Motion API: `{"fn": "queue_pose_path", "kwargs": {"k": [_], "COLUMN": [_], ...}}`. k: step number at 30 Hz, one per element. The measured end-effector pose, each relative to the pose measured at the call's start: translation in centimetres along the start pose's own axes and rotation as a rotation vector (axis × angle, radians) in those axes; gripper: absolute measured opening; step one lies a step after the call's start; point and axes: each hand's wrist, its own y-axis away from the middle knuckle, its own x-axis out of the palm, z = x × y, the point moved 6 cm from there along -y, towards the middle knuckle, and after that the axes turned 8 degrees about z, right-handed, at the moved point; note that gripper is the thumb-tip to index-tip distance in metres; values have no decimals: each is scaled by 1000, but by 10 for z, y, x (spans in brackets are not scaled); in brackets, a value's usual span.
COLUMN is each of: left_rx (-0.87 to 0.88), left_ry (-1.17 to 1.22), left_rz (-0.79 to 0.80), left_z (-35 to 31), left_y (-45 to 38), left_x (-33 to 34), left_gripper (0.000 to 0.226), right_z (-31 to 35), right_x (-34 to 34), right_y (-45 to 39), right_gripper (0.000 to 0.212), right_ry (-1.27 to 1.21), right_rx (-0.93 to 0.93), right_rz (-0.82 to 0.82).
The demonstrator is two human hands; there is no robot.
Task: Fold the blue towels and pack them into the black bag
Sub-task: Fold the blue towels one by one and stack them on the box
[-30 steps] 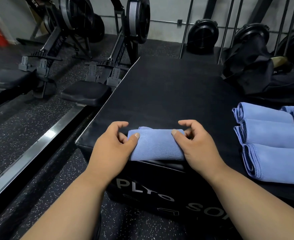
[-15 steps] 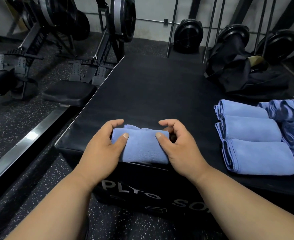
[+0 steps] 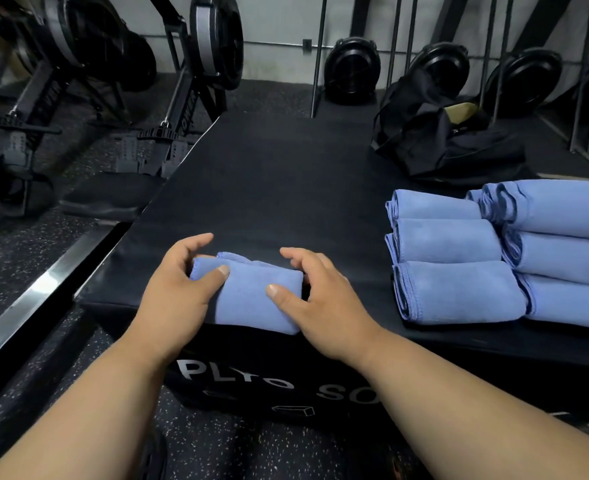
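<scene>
Folded: six blue towels (image 3: 459, 289) stacked right of the fingers.
In hand: left hand (image 3: 178, 289) and right hand (image 3: 317, 306) fingers curled, gripping a folded towel (image 3: 251, 296).
Left: black bag (image 3: 435, 140), beyond the fingers, unpacked.

A big black box (image 3: 268, 188) holds one folded blue towel (image 3: 256, 297) at its near edge, about six stacked towels (image 3: 493, 258) rightward, and a black bag (image 3: 442, 143) in the far right corner.

A black plyo box (image 3: 268, 188) fills the middle. Two rowers (image 3: 182, 109) stand far left on the speckled floor (image 3: 19, 244). Weight plates (image 3: 351, 69), possibly on racks, line the far wall.
</scene>
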Motion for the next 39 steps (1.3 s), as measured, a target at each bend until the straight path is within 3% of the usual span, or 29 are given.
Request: {"fn": "queue_pose_path", "kwargs": {"k": [5,9,13,18,23,30,35,37,39], "left_rx": [-81,-96,-53,-38,-91,-128,-143,-107,36], "left_ry": [229,360,421,443,309,238,183,80,-116], "left_rz": [-62,-27,55,169,184,141,194,156,66], "left_z": [-1,-19,-59,-104,-111,-108,-116,-116,-122], "left_y": [7,15,17,3,-14,-35,-36,-34,-27], "left_x": [9,37,85,175,246,264,273,268,257], "left_gripper": [46,44,45,48,53,52,17,31,51], "right_z": [-7,2,7,-16,-43,-81,-94,-96,-96], "right_x": [-12,-50,-120,-204,-234,-224,-222,-220,-219], "right_y": [9,28,56,93,125,134,131,130,130], "right_gripper": [43,38,39,37,46,49,50,51,51], "right_ry": [-234,-358,-292,-153,91,201,186,184,188], "right_rx": [46,-50,-110,-49,-2,-34,-9,-16,-19], "right_rz": [18,-84,-284,-554,-676,-512,-475,-455,-447]}}
